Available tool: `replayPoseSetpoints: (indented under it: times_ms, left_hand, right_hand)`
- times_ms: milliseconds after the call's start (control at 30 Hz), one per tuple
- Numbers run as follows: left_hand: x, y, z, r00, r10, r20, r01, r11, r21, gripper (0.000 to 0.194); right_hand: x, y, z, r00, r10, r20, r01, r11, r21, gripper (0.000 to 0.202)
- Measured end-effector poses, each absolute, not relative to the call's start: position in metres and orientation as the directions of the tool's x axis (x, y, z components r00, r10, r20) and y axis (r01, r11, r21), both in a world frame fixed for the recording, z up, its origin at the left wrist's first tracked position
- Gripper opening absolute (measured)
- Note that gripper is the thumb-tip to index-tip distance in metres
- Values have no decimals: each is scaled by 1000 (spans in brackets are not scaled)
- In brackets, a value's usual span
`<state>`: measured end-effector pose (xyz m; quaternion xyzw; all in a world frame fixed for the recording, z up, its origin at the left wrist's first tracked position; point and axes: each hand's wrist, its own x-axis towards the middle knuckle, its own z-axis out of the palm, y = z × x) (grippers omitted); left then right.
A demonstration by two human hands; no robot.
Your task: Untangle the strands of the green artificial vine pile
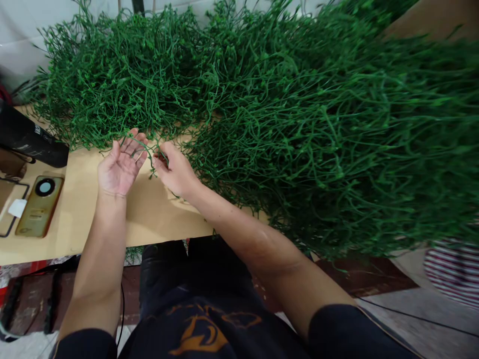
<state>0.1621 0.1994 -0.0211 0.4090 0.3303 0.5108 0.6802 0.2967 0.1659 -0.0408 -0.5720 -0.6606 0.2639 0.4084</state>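
My left hand (125, 164) is palm up over the table, its fingers spread. A thin green plant stem (141, 142) passes across its fingertips; whether it rests on them I cannot tell. The fingers of my right hand (172, 168) are curled in a pinch on the stem's other end, close to my left fingertips. Part of that grip is hidden behind the back of the hand. Just beyond both hands lies a large heap of similar green stems (123, 85), thin and tangled, with small budlike tips. A denser mass of stems (318, 134) spreads to my right.
Tan sheeting (157, 214) covers the table up to its front edge. To the left are a gold phone (40, 207), a phone-shaped frame (25, 192) and a black cylinder (33, 134). At the lower right is someone's striped clothing or fabric (452, 274). A white tiled wall (22, 30) stands behind.
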Motion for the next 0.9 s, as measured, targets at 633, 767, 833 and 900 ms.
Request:
replayPoseSetpoints:
  times_ms: [633, 767, 833, 900]
  left_hand:
    - [170, 204, -38, 156, 965, 212, 22, -218, 976, 26]
    - [176, 205, -41, 103, 954, 282, 155, -296, 943, 9]
    - [179, 204, -41, 89, 959, 270, 116, -279, 953, 14]
    - [182, 204, -41, 64, 969, 239, 54, -243, 969, 18]
  right_hand:
    - [297, 161, -34, -85, 996, 34, 842, 90, -532, 28]
    - [296, 159, -35, -116, 992, 43, 844, 121, -522, 25]
    - [296, 159, -36, -122, 991, 62, 831, 136, -539, 25]
    - [298, 160, -38, -138, 986, 89, 804, 164, -571, 27]
